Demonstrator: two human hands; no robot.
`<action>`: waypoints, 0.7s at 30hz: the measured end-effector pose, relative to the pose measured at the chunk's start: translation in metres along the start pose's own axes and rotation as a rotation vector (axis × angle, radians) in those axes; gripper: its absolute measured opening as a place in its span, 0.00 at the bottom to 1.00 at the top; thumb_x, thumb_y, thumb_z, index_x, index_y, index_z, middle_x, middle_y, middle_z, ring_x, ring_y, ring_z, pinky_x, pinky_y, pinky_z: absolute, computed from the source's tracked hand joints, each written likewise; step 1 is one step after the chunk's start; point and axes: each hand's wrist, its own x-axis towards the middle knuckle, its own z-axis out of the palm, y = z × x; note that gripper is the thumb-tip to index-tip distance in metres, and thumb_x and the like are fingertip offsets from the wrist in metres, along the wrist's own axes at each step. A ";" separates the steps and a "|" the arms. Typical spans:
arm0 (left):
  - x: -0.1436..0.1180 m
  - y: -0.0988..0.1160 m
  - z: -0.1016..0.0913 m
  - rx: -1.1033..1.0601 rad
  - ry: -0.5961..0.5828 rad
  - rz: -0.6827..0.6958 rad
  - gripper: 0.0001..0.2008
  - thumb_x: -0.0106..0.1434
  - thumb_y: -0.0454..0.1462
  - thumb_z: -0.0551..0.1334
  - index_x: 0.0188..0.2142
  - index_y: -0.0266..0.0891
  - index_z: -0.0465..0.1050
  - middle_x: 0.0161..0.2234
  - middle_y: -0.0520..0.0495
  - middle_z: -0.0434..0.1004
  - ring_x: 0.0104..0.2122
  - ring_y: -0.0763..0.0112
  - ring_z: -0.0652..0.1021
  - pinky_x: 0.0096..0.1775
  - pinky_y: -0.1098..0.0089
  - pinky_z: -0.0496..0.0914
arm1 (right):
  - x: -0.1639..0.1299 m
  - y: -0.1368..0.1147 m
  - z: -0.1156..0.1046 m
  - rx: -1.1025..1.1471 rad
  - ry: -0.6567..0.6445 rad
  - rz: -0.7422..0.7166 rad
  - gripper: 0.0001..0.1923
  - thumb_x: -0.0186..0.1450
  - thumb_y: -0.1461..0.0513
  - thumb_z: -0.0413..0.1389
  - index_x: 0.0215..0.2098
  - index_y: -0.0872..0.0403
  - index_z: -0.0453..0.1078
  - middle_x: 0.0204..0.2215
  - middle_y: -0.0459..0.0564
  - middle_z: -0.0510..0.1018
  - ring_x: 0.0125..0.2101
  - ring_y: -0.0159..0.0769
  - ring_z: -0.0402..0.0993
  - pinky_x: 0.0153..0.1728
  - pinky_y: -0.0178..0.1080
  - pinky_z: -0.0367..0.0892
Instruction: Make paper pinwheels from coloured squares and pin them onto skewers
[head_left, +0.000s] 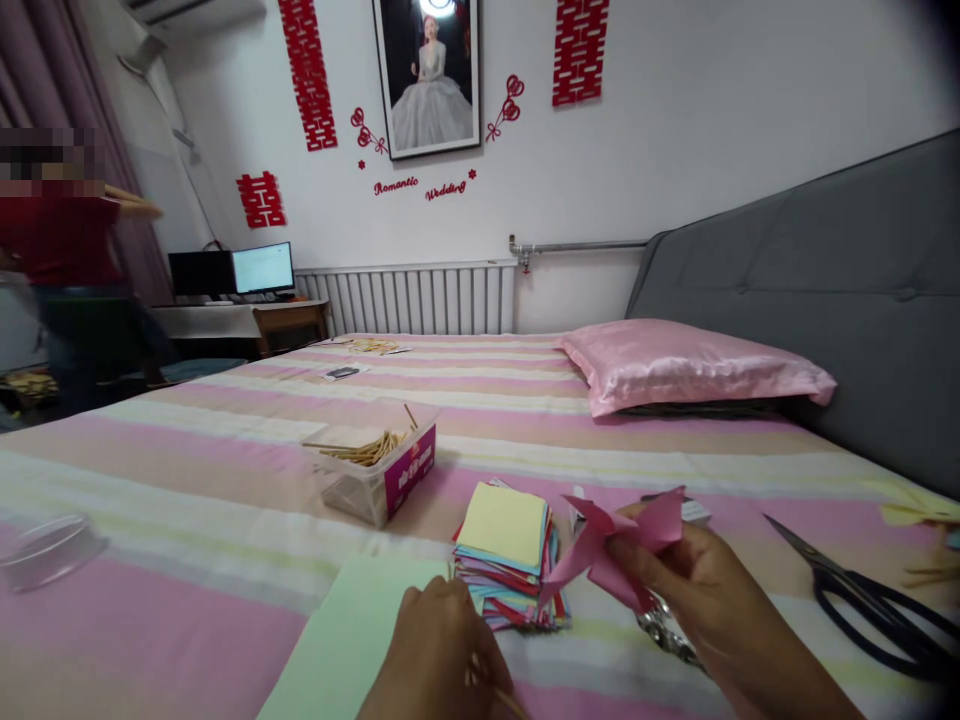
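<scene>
My right hand [686, 575] pinches a pink paper pinwheel [600, 550], its folded points spreading out to the left and upward. Lower and further left, my left hand [442, 650] is closed, with a thin wooden stick [511, 704] showing at its lower right; most of the stick is hidden by the fingers. Between the hands lies a stack of square coloured paper [502, 525], pale yellow on top. A light green sheet [337, 630] lies partly under my left hand. Beneath my right wrist a silvery metallic thing [664, 630] shows, partly covered.
Black-handled scissors [855, 590] lie open at the right, near a yellow paper piece [911, 503]. A clear box of sticks [375, 465] stands beyond the paper stack. A clear lid [49, 550] lies left. A pink pillow [690, 365] rests by the headboard. A person [67, 260] stands far left.
</scene>
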 end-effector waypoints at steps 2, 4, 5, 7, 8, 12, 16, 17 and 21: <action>0.001 -0.003 0.002 -0.083 0.060 0.037 0.13 0.43 0.26 0.58 0.24 0.40 0.79 0.33 0.42 0.78 0.38 0.57 0.73 0.41 0.60 0.61 | 0.001 -0.003 -0.005 0.041 0.010 -0.012 0.14 0.49 0.54 0.65 0.30 0.53 0.76 0.21 0.45 0.76 0.26 0.34 0.70 0.28 0.32 0.65; 0.002 -0.006 0.003 -0.204 0.124 0.050 0.10 0.47 0.28 0.59 0.27 0.38 0.78 0.34 0.42 0.77 0.39 0.59 0.73 0.42 0.62 0.62 | 0.003 -0.007 -0.013 0.087 -0.013 -0.028 0.14 0.48 0.55 0.66 0.30 0.53 0.76 0.21 0.44 0.75 0.24 0.32 0.67 0.26 0.31 0.64; 0.002 -0.006 0.003 -0.285 0.141 0.036 0.08 0.49 0.30 0.59 0.28 0.37 0.77 0.35 0.42 0.77 0.39 0.59 0.73 0.41 0.64 0.63 | 0.003 -0.008 -0.017 0.101 -0.034 -0.030 0.13 0.48 0.55 0.66 0.29 0.53 0.75 0.22 0.44 0.74 0.24 0.31 0.67 0.26 0.31 0.64; 0.003 -0.004 0.001 -0.438 0.129 0.029 0.07 0.53 0.35 0.59 0.30 0.37 0.76 0.34 0.43 0.78 0.38 0.61 0.74 0.40 0.66 0.65 | 0.003 -0.010 -0.023 0.100 -0.103 -0.039 0.12 0.48 0.55 0.66 0.26 0.53 0.74 0.21 0.43 0.71 0.23 0.28 0.65 0.24 0.29 0.63; 0.003 -0.002 0.000 -0.515 0.098 0.054 0.08 0.55 0.36 0.58 0.31 0.37 0.75 0.34 0.44 0.79 0.37 0.62 0.75 0.39 0.66 0.65 | 0.003 -0.011 -0.025 0.083 -0.157 -0.042 0.11 0.49 0.55 0.66 0.24 0.53 0.73 0.21 0.42 0.70 0.22 0.27 0.64 0.23 0.28 0.62; 0.006 0.002 -0.004 -0.740 0.014 0.133 0.11 0.58 0.39 0.56 0.32 0.33 0.74 0.29 0.45 0.76 0.30 0.68 0.73 0.33 0.70 0.65 | 0.000 -0.010 -0.027 -0.094 -0.379 -0.101 0.12 0.54 0.54 0.61 0.23 0.54 0.70 0.21 0.44 0.70 0.22 0.29 0.64 0.22 0.30 0.61; 0.006 -0.001 -0.003 -0.821 0.039 0.124 0.14 0.59 0.42 0.56 0.34 0.33 0.72 0.24 0.50 0.69 0.24 0.73 0.66 0.27 0.72 0.60 | -0.001 -0.013 -0.021 -0.360 -0.425 -0.391 0.06 0.59 0.59 0.58 0.26 0.52 0.71 0.22 0.45 0.73 0.26 0.34 0.69 0.28 0.35 0.65; 0.006 -0.001 -0.003 -0.833 0.035 0.133 0.15 0.59 0.43 0.56 0.34 0.33 0.73 0.25 0.50 0.69 0.25 0.73 0.66 0.27 0.72 0.60 | -0.001 -0.014 -0.020 -0.394 -0.429 -0.487 0.04 0.59 0.60 0.57 0.27 0.51 0.71 0.23 0.45 0.74 0.27 0.35 0.70 0.30 0.36 0.66; 0.003 -0.002 -0.004 -0.864 0.001 0.171 0.15 0.58 0.45 0.57 0.34 0.36 0.75 0.29 0.47 0.74 0.31 0.69 0.70 0.33 0.71 0.62 | 0.001 -0.016 -0.018 -0.500 -0.369 -0.780 0.02 0.60 0.62 0.57 0.31 0.50 0.71 0.28 0.47 0.75 0.30 0.36 0.73 0.32 0.35 0.69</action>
